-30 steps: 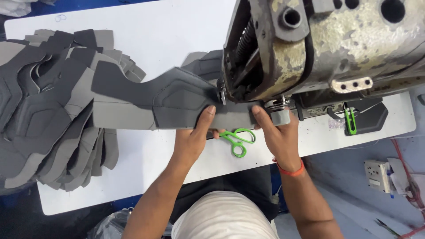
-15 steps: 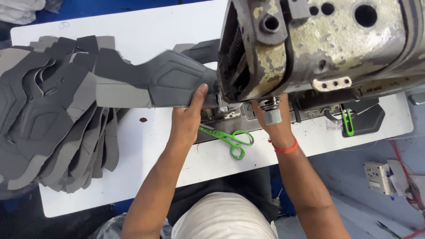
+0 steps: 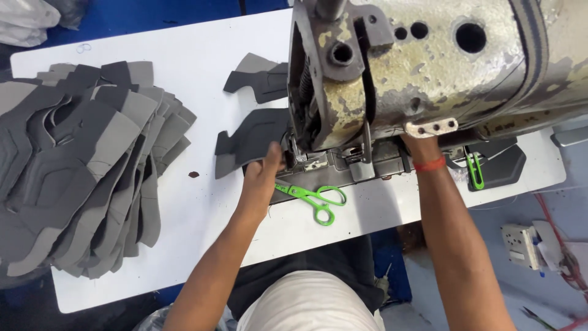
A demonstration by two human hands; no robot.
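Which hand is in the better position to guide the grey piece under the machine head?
Left. The left hand already touches the grey piece beside the machine head. The right hand is mostly hidden under the machine, away from the piece.

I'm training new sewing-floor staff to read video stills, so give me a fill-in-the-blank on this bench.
1. The scissors on the white table have ____ handles.
2. The left hand touches a ____ fabric piece beside the sewing machine.
3. The right hand's wrist carries a ____ band.
4. The big pile of cut pieces lies to the person's ____.

Missing words: green; grey; red; left
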